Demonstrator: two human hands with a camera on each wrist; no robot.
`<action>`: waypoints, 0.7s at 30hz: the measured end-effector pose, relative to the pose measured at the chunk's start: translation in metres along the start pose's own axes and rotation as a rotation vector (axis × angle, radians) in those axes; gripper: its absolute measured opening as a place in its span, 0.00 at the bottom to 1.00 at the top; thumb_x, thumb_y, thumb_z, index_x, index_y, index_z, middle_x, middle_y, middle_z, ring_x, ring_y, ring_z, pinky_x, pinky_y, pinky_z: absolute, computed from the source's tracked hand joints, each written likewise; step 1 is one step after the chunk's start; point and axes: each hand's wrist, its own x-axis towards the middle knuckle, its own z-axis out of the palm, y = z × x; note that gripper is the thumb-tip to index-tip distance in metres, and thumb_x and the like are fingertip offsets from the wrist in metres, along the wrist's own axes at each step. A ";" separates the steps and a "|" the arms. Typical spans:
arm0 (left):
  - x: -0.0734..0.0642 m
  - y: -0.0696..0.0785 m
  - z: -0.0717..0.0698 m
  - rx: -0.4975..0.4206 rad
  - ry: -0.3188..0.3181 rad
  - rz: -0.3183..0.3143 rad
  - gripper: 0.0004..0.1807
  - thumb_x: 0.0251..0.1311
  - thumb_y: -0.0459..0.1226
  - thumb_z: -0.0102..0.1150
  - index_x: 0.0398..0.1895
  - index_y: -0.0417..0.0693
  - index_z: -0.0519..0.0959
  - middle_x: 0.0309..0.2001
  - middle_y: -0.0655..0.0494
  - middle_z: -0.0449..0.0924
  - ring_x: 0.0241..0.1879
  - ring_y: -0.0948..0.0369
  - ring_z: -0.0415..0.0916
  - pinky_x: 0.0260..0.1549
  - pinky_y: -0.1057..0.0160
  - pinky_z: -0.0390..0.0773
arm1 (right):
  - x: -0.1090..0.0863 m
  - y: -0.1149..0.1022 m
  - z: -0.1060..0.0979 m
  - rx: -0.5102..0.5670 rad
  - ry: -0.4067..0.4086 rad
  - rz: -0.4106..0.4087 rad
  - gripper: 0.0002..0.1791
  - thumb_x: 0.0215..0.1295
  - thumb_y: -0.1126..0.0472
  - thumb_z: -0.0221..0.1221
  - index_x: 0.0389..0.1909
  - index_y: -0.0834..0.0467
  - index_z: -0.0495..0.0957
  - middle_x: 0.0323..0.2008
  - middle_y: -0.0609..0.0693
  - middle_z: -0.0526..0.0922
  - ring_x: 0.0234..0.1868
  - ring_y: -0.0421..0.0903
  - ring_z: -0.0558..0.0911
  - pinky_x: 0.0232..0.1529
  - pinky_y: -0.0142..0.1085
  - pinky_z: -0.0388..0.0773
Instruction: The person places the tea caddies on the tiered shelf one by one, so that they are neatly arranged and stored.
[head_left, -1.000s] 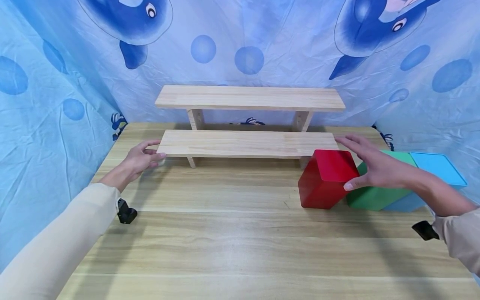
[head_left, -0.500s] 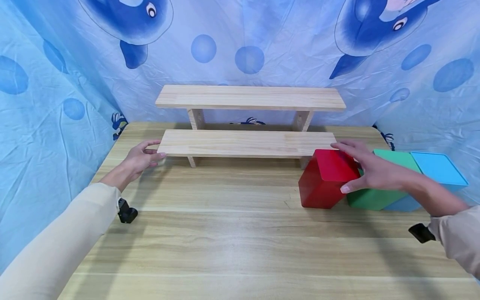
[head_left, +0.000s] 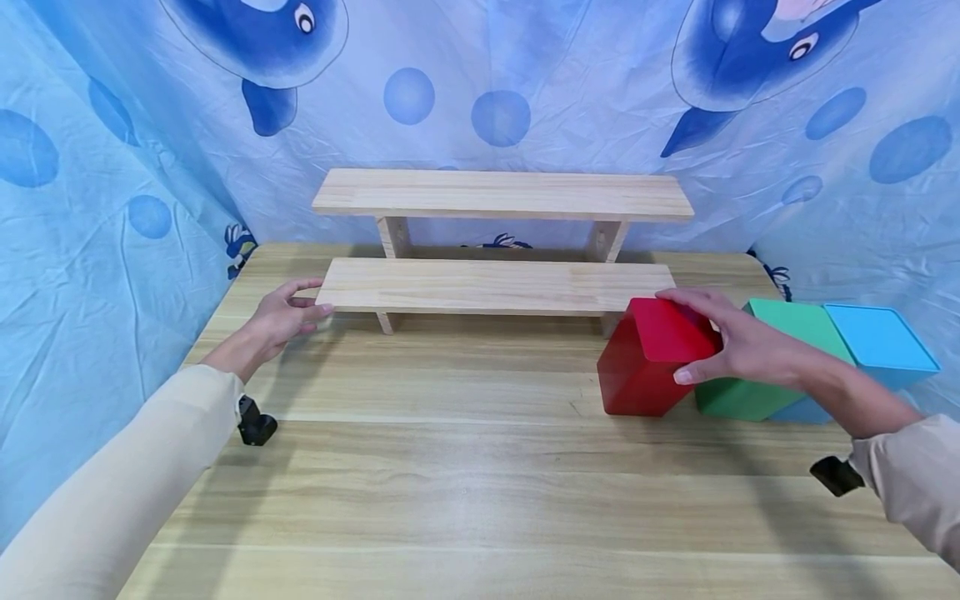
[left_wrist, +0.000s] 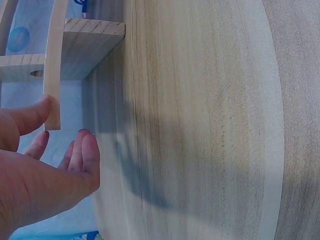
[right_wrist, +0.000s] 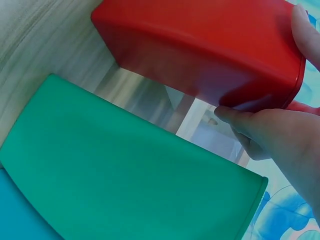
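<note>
A two-tier wooden shelf stands on the table, with a lower board (head_left: pixel 495 285) and an upper board (head_left: pixel 502 193). My left hand (head_left: pixel 283 315) is at the left end of the lower board. In the left wrist view its thumb (left_wrist: pixel 37 114) touches the board's edge, while the other fingers are spread loosely below the end. My right hand (head_left: pixel 731 337) grips the top of an upright red box (head_left: pixel 637 375), its thumb at the front side and its fingers over the far edge. The right wrist view shows the red box (right_wrist: pixel 200 45) from the side, fingertips against its upper end.
Right of the red box stand a green box (head_left: pixel 802 321) and a light-blue box (head_left: pixel 881 333), side by side and partly behind the right forearm. Blue cloth (head_left: pixel 480 50) printed with dolphins hangs behind the table (head_left: pixel 465 483) and along both sides.
My right hand has moved left from the lower board's right end onto the red box and closed on its top. The left hand stays at the board's left end.
</note>
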 end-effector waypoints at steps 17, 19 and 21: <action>-0.001 0.000 0.000 0.000 0.000 0.002 0.38 0.67 0.40 0.56 0.76 0.49 0.50 0.67 0.34 0.55 0.62 0.44 0.62 0.61 0.47 0.68 | 0.001 -0.007 0.004 -0.045 0.042 0.022 0.61 0.39 0.58 0.78 0.74 0.50 0.52 0.61 0.61 0.59 0.58 0.61 0.63 0.33 0.41 0.83; 0.000 0.000 0.000 0.001 0.001 0.001 0.38 0.67 0.40 0.56 0.76 0.49 0.50 0.67 0.34 0.55 0.62 0.44 0.62 0.61 0.47 0.69 | 0.001 -0.009 0.004 -0.054 0.044 0.019 0.61 0.39 0.58 0.78 0.74 0.50 0.52 0.61 0.61 0.60 0.58 0.61 0.63 0.33 0.41 0.83; 0.000 0.000 0.000 0.001 0.001 0.002 0.38 0.67 0.40 0.57 0.76 0.49 0.50 0.66 0.34 0.56 0.62 0.44 0.62 0.61 0.47 0.69 | 0.000 -0.011 0.004 -0.062 0.046 0.017 0.61 0.39 0.58 0.78 0.74 0.49 0.52 0.61 0.60 0.60 0.58 0.60 0.63 0.33 0.40 0.83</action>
